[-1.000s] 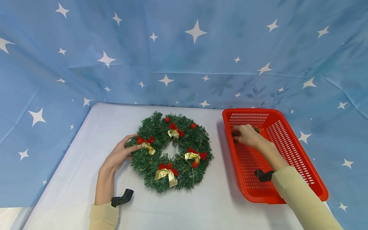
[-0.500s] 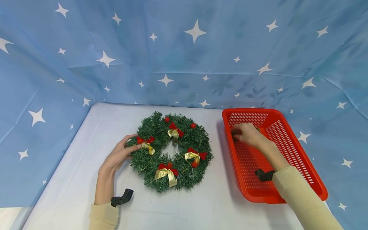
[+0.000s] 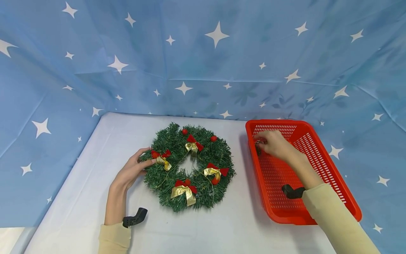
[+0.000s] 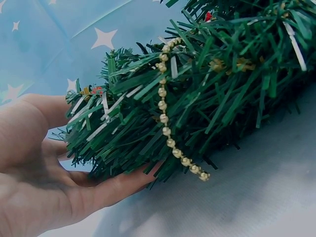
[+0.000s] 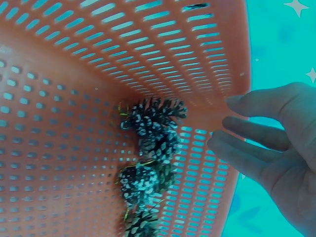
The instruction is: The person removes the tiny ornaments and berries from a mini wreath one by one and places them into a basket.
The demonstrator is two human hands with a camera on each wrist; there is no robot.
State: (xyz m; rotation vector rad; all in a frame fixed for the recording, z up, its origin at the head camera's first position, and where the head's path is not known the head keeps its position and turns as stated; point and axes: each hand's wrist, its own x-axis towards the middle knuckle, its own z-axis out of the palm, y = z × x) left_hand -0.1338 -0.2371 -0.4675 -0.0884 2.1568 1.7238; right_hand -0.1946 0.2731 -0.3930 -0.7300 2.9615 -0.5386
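Observation:
A green tinsel wreath with red-and-gold bows and red balls lies on the white table. My left hand holds its left edge, thumb on top and fingers beneath. In the left wrist view, that hand curves around the bristles, and a gold bead string hangs over the wreath's side. My right hand is inside the red basket, near its back left corner. In the right wrist view, its fingers are apart, with nothing visible between them, beside several white-tipped pine cones.
The perforated red basket stands right of the wreath, its rim raised around my right forearm. White table cloth lies in front of the wreath. A blue star-patterned curtain rises behind the table. A black wrist mount juts from my left sleeve.
My right hand has lifted slightly and shifted toward the back inside the basket, with more of a dark pine cone showing beneath it. The left hand and wreath stay in place.

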